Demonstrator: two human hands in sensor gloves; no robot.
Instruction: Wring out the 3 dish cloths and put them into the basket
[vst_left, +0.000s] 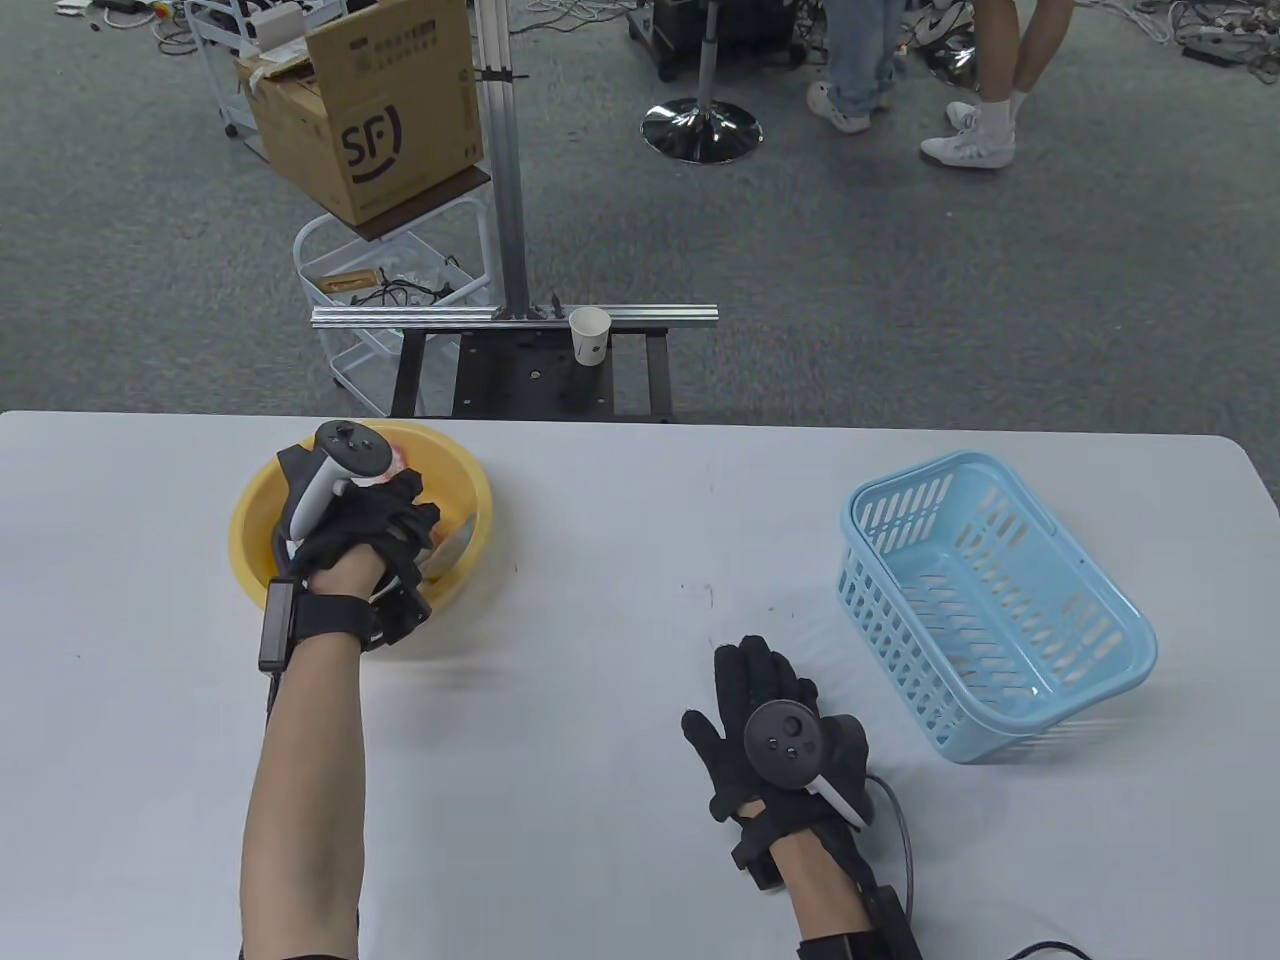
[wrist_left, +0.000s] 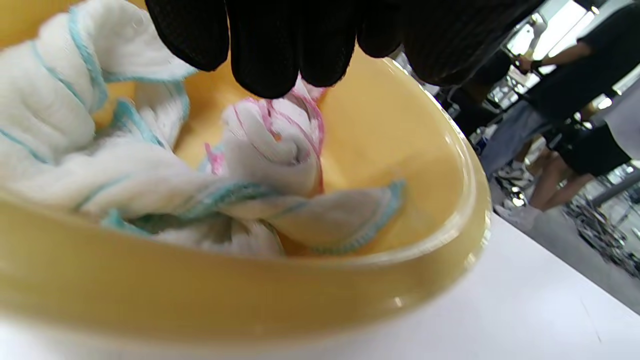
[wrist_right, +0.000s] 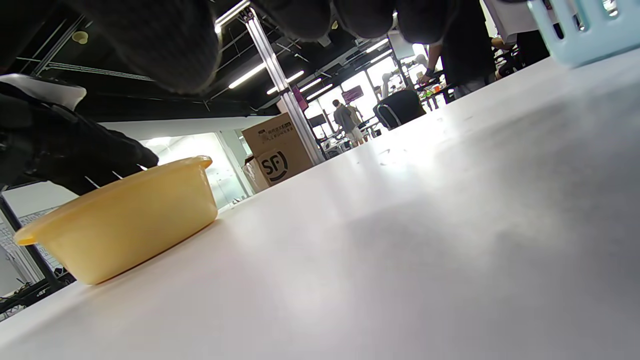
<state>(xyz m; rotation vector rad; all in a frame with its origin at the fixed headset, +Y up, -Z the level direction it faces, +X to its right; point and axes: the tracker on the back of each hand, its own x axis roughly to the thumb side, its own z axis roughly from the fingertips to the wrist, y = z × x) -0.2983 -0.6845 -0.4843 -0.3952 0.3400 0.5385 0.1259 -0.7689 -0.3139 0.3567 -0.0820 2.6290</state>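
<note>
A round yellow plastic basin (vst_left: 470, 500) is seen on the white table (vst_left: 620, 560), and it serves as the landmark here. Inside the basin, white dish cloths are bunched together: one with pink edging (wrist_left: 280, 140) near the middle and at least one with teal edging (wrist_left: 75, 125) beside and partly beneath it; how many lie there cannot be told. The left hand (vst_left: 350, 520) is lowered into the basin, its gloved fingertips (wrist_left: 265, 65) touching the top of the pink-edged cloth; whether the cloth is pinched cannot be told. To the right of the basin, well apart, the right hand (vst_left: 770, 730) is laid flat on the table with fingers straight and nothing held. Further right of the basin, a light blue slotted plastic basket (vst_left: 1000, 600) is seen with nothing in it. Beyond the basin, off the table, a brown cardboard box (vst_left: 375, 115) is marked "SF", and a white paper cup (vst_left: 590, 335) stands on a metal rail.
</note>
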